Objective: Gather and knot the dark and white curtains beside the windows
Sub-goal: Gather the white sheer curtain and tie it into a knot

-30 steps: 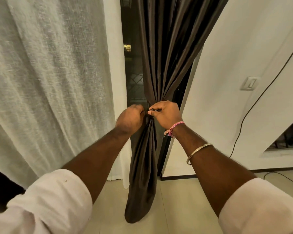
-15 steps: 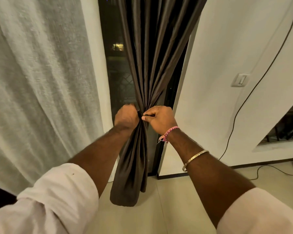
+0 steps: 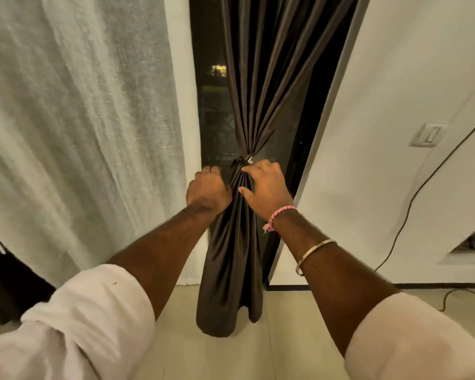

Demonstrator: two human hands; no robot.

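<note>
The right hand (image 3: pixel 269 189) is opening off the tied dark curtain (image 3: pixel 232 256), fingers now spread, while the left hand (image 3: pixel 207 192) is staying curled beside it, grip unclear

Wall (image 3: pixel 395 78): plain white, right of the window opening. A white switch plate (image 3: pixel 427 135) is mounted on it. A thin dark cable (image 3: pixel 412 198) runs diagonally down the wall to the floor (image 3: pixel 291 338), which is laid with pale tiles. A dark skirting strip (image 3: pixel 436 285) lines the wall base. The window glass (image 3: pixel 211 105) is dark, with a small yellow light (image 3: pixel 218 70) visible beyond.
</note>
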